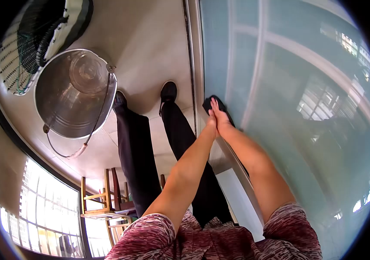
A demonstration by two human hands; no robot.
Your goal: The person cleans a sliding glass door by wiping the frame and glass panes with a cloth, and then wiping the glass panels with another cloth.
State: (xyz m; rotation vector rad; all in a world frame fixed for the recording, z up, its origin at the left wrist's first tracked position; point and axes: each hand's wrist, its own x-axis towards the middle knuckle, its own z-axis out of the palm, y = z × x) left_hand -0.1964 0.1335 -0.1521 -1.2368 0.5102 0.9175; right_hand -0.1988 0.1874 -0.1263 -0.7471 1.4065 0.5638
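Observation:
Both my arms reach forward to the edge of a glass panel [289, 82]. My right hand [221, 116] lies with its fingers stretched out over a small black object [224, 108], which could be a cloth or a pad; I cannot make out which. Pressed close against its left side is my left hand [212, 118], whose fingers are small and partly hidden. The black object touches the panel near its frame.
A metal bucket [74, 97] with its handle hanging down stands at the left, beside a woven bag [16, 56]. Wooden chairs [100, 212] are at the lower left, near a barred window [48, 208]. Dark shoes [168, 92] rest on the tiled floor [141, 43].

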